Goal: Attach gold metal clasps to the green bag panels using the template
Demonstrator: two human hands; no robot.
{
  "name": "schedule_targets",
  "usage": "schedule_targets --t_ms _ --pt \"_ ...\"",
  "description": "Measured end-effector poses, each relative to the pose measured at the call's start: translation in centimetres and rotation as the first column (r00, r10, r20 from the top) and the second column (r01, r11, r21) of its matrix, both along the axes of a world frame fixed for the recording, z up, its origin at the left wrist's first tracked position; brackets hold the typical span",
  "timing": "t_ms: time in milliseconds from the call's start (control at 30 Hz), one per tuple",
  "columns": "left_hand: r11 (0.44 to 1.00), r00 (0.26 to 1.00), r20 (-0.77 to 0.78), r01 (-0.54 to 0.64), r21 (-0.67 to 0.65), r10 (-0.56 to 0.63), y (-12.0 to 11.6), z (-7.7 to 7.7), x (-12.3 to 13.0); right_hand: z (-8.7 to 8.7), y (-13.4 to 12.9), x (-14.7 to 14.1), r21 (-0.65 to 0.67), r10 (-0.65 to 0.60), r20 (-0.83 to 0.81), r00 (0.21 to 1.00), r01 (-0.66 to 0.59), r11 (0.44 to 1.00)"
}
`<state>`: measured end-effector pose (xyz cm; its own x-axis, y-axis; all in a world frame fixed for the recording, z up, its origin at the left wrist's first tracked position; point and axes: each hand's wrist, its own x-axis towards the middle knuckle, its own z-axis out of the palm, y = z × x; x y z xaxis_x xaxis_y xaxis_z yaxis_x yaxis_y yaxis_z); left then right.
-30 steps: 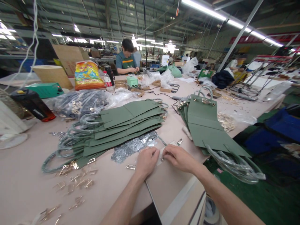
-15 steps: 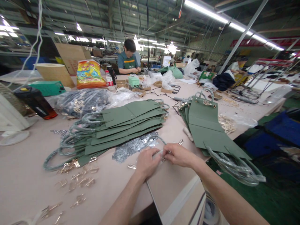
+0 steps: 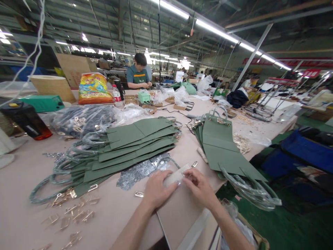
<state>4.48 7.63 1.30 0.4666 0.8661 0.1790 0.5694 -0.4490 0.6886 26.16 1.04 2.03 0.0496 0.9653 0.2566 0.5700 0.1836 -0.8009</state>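
Note:
A beige panel point(image 3: 178, 215) lies in front of me over the table's near edge, with a pale folded strip at its far end. My left hand point(image 3: 159, 187) grips this end, thumb on top. Just right of it, my right hand point(image 3: 199, 185) has its fingertips curled together at the strip; whatever they hold is too small to make out. A shiny metal bit point(image 3: 178, 182) shows by my left thumb. Beyond the panel curves a plastic-wrapped cord handle point(image 3: 170, 158). Gold buckles point(image 3: 139, 194) lie close by, another point(image 3: 194, 164) past the right hand.
Stacked green bag panels point(image 3: 137, 139) with wrapped handles spread to the left, beside flat metal plates point(image 3: 135, 175) and scattered gold fittings point(image 3: 75, 215). More green panels point(image 3: 221, 142) overhang the right edge. A dark bottle point(image 3: 26, 121) stands far left. A co-worker point(image 3: 139, 73) sits across the table.
My right hand has drawn slightly away from my left thumb, uncovering the pale strip and metal bit. My left hand keeps its hold. The view has swung a little to the right.

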Motion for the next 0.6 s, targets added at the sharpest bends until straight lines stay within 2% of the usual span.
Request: schedule_targets --t_ms 100,200,333,600 --pt "1.0 1.0 -0.012 0.012 0.013 -0.012 -0.1 -0.2 -0.1 -2.0 -2.0 1.2 0.131 -0.206 0.057 0.977 0.197 0.972" --pt "0.998 0.998 -0.025 0.06 0.026 -0.059 -0.2 -0.1 -0.2 -3.7 -3.5 2.1 0.168 -0.302 0.216 0.929 0.269 0.948" --pt "0.993 0.991 -0.075 0.113 0.023 -0.111 -0.5 0.7 -0.5 -4.1 -4.5 1.8 0.096 -0.274 0.277 0.921 0.257 0.962" --pt "0.995 0.962 -0.256 0.099 0.004 -0.095 -1.3 2.9 -2.3 -2.5 -4.3 -0.4 -0.007 -0.229 0.237 0.944 0.237 0.971"
